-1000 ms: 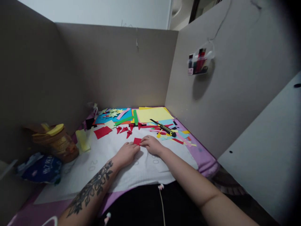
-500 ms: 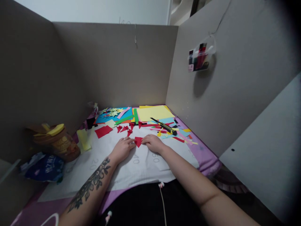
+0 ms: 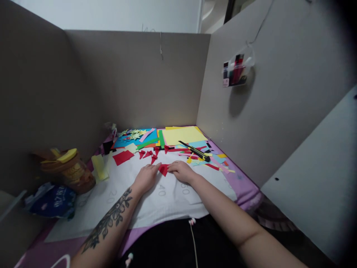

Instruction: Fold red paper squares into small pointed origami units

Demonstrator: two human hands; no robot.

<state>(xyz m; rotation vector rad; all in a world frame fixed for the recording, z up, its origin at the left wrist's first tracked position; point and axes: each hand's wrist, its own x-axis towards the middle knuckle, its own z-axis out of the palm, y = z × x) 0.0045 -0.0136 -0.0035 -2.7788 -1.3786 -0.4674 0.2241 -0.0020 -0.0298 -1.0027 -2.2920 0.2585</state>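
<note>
A small red folded paper piece (image 3: 163,170) with a downward point lies on the white sheet (image 3: 150,212). My left hand (image 3: 147,176) has its closed fingertips on the piece's left edge. On its right edge rest the fingers of my right hand (image 3: 180,171), pressed together. Just beyond my hands are several small folded red pieces (image 3: 154,159). Red paper squares (image 3: 123,157) lie to the left of them. A black and yellow cutter (image 3: 199,153) lies beyond my right hand.
Coloured strips (image 3: 213,166) are scattered at the right. Yellow paper (image 3: 184,135) and a blue sheet with paper stars (image 3: 135,134) are at the back. A brown container (image 3: 76,173) and blue packet (image 3: 55,201) stand left. Grey panels (image 3: 139,82) surround the table.
The fingers of my left hand have drawn closer together and shifted slightly at the red piece's upper left edge. My right hand stays nearly in place. The view has tilted slightly.
</note>
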